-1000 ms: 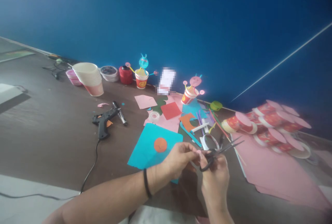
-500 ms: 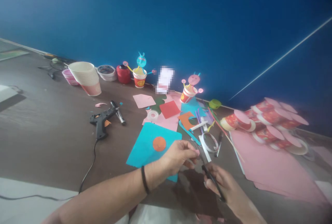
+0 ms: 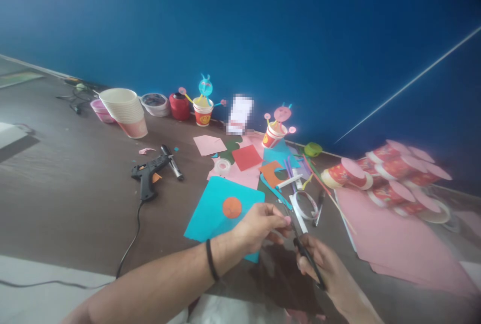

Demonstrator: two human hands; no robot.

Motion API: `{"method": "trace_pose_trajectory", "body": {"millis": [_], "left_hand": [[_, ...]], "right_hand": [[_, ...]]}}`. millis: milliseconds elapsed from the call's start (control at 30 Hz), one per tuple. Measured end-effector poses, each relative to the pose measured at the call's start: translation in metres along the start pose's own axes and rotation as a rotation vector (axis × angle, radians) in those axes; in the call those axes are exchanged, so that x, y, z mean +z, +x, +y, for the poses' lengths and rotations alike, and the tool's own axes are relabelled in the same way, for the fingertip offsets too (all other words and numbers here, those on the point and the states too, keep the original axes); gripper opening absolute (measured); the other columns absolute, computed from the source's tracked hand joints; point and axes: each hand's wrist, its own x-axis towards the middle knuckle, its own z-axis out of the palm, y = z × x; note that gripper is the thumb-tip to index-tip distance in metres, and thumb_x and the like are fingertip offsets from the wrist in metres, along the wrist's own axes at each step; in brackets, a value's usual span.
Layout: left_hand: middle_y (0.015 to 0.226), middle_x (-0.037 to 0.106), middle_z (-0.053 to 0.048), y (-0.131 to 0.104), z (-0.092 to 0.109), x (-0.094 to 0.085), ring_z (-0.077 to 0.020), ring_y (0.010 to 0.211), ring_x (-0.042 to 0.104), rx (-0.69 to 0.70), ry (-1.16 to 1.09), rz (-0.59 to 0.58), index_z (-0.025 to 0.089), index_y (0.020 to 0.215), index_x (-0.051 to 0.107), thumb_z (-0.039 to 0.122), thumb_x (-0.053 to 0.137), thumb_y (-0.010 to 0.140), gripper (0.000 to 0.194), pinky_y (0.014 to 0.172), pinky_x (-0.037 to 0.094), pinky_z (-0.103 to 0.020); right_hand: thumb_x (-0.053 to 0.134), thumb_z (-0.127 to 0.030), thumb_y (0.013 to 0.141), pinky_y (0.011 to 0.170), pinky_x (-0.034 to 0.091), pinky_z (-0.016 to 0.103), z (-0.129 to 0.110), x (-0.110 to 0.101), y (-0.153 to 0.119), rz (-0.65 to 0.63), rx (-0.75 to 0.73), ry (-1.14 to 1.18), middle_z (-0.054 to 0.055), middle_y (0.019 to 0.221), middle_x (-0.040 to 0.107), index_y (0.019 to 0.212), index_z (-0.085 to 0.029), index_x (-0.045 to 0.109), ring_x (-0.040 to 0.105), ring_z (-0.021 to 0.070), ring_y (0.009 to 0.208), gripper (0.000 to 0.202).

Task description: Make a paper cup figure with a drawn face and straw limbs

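The left hand [image 3: 261, 226] is pinching a small pink piece [image 3: 287, 220], and the right hand [image 3: 321, 258] is holding black scissors [image 3: 311, 262], whose blades are pointing close to this piece. Partly hidden by the left hand, a blue sheet [image 3: 207, 209] is lying on the tabletop [image 3: 93, 199] with an orange circle [image 3: 232, 207]. Farther left, a black glue gun [image 3: 148, 178] is resting; behind, a cup [image 3: 203, 119] is carrying a blue figure [image 3: 205, 87].

Looked rather dim and a little hazy. Appeared lighter on the left of the wall [image 3: 180, 23], almost black in the top right corner. Gave a soft shadow on the table [image 3: 82, 184] between left hand [image 3: 259, 226] and right hand [image 3: 327, 260]. Was smeared around the red cups [image 3: 398, 166], and broken into coarse squares over one pale thing [image 3: 240, 112].
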Motion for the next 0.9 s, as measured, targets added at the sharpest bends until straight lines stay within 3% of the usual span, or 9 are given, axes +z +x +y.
{"method": "trace_pose_trajectory", "body": {"millis": [267, 833, 900], "left_hand": [[0.065, 0.061, -0.003, 0.0007, -0.0007, -0.0006, -0.0112, 0.056, 0.058, -0.002, -0.008, -0.009, 0.014, 0.064, 0.053, 0.036, 0.078, 0.057, 0.034, 0.043, 0.044, -0.018], [0.066, 0.061, -0.002, 0.0005, 0.0006, -0.0002, -0.0114, 0.057, 0.059, -0.025, -0.033, -0.020, 0.013, 0.065, 0.055, 0.037, 0.080, 0.056, 0.035, 0.045, 0.043, -0.019], [0.068, 0.062, -0.002, 0.0003, 0.0015, 0.0000, -0.0115, 0.058, 0.060, -0.026, -0.038, -0.022, 0.014, 0.064, 0.055, 0.037, 0.080, 0.056, 0.036, 0.045, 0.043, -0.019]], "right_hand": [[0.070, -0.056, 0.065, 0.050, 0.030, 0.023, 0.0048, 0.0024, 0.0010, 0.030, -0.025, 0.062, -0.006, 0.060, 0.041, 0.074, -0.018, 0.053, 0.033, 0.0091, 0.053, 0.043], [0.065, -0.048, 0.073, 0.051, 0.031, 0.022, 0.0072, 0.0031, -0.0001, 0.017, -0.039, 0.019, -0.006, 0.060, 0.043, 0.075, -0.018, 0.054, 0.035, 0.0092, 0.054, 0.032], [0.066, -0.047, 0.073, 0.050, 0.032, 0.022, 0.0072, 0.0029, -0.0007, 0.082, -0.059, -0.004, -0.005, 0.060, 0.048, 0.075, -0.018, 0.057, 0.038, 0.0094, 0.052, 0.031]]}}
